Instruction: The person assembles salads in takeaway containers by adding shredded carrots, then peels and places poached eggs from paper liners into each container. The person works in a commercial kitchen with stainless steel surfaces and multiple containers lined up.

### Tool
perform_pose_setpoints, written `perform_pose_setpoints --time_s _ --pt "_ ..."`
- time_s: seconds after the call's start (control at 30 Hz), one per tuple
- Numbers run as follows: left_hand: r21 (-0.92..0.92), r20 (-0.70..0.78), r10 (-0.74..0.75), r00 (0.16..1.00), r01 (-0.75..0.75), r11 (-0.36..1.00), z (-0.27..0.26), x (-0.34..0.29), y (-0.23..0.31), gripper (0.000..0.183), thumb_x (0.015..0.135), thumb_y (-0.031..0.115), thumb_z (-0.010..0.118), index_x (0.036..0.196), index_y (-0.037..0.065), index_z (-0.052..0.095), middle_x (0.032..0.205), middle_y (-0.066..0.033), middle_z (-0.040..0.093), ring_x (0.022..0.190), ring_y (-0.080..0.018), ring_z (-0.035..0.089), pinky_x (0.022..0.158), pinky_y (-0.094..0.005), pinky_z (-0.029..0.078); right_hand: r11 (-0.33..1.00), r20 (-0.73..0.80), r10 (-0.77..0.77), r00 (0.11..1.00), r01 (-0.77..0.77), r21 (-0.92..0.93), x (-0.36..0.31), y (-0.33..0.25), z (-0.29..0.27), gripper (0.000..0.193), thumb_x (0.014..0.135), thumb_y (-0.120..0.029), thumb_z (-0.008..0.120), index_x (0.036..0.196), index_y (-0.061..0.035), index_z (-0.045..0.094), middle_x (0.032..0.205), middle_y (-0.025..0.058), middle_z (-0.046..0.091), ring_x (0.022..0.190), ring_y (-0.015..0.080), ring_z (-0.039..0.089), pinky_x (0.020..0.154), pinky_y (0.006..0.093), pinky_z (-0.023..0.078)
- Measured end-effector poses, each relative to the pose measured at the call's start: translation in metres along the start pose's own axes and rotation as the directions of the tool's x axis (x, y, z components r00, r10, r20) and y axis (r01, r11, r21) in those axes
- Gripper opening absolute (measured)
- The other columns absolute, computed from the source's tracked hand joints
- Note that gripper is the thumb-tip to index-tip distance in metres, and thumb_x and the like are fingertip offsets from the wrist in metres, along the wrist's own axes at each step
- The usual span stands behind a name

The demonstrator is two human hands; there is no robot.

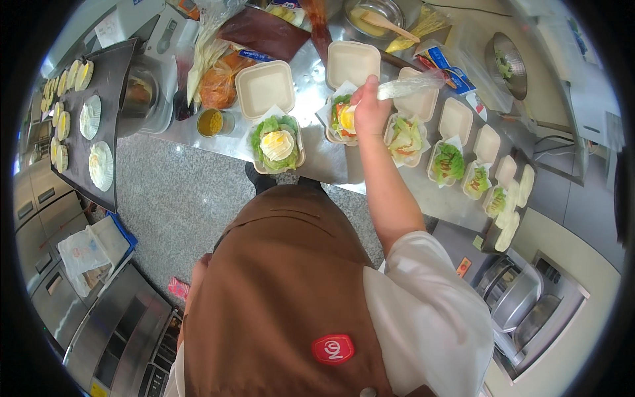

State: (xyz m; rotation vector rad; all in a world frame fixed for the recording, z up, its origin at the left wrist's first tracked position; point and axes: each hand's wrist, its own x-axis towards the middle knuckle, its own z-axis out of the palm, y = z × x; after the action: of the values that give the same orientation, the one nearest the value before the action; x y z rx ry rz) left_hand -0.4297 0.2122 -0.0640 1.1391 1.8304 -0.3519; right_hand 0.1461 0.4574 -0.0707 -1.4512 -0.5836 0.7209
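Note:
My right hand [372, 111] is closed round a clear piping bag [403, 87], whose twisted tail trails to the right. It hangs over an open takeaway box [353, 64] where a fried egg [346, 119] lies on lettuce and other filling; the bag's tip is hidden by the hand. In the box [265, 87] to its left, an egg [277, 144] striped with pale sauce tops a bed of lettuce [263, 127]. Down at my left side, my left hand [200, 266] shows only in part beside the brown apron [278, 264], its fingers not clearly visible.
Several more open boxes [456, 120] with lettuce curve off to the right along the steel counter [322, 162]. A cup of corn [215, 123] stands near the front edge. On the left, a dark tray [99, 89] holds white paper cups. A bowl with a wooden spatula [387, 25] sits behind.

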Motion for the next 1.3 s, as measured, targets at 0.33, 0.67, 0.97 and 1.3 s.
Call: perform_pose_setpoints --time_s 0.33,0.67,0.97,1.3 --pt "-0.003 0.024 -0.04 0.999 0.04 0.999 -0.007 -0.004 0.015 0.041 0.092 0.037 0.065 0.113 0.002 0.069 0.099 -0.0221 0.075 0.097 -0.0362 0.072 0.083 -0.0433 0.054 0.964 -0.023 -0.141 0.99 0.132 -0.233 0.02 0.018 -0.024 0.054 0.105 -0.045 0.054 0.069 -0.0057 0.054 0.061 0.0018 0.054 0.059 0.0138 0.052 0.06 0.0324 0.044" --pt "0.027 0.035 -0.03 0.999 0.029 0.999 -0.013 0.0 0.03 0.041 0.093 0.037 0.064 0.113 0.002 0.069 0.1 -0.0222 0.075 0.098 -0.0361 0.072 0.084 -0.0434 0.054 0.979 -0.064 -0.092 0.994 0.078 -0.191 0.008 0.019 -0.021 0.052 0.105 -0.044 0.055 0.07 -0.0057 0.056 0.065 0.0022 0.057 0.061 0.0146 0.053 0.061 0.0344 0.044" --pt "0.04 0.042 -0.03 0.999 0.028 0.999 -0.014 -0.001 0.036 0.04 0.093 0.037 0.064 0.113 0.002 0.069 0.1 -0.0223 0.075 0.099 -0.036 0.072 0.084 -0.0434 0.054 0.916 -0.001 -0.213 0.977 0.199 -0.348 0.009 0.018 -0.041 0.05 0.104 -0.043 0.056 0.075 -0.0023 0.058 0.066 0.0052 0.056 0.065 0.0183 0.054 0.064 0.0376 0.045" --pt "0.043 0.048 -0.036 0.998 0.034 0.998 -0.01 -0.005 0.039 0.04 0.093 0.037 0.064 0.114 0.003 0.069 0.101 -0.0224 0.074 0.1 -0.0359 0.071 0.085 -0.0435 0.053 0.942 0.035 -0.168 0.985 0.171 -0.289 -0.01 0.013 -0.021 0.051 0.103 -0.044 0.058 0.074 -0.002 0.06 0.064 0.003 0.056 0.063 0.0158 0.054 0.063 0.0368 0.045"
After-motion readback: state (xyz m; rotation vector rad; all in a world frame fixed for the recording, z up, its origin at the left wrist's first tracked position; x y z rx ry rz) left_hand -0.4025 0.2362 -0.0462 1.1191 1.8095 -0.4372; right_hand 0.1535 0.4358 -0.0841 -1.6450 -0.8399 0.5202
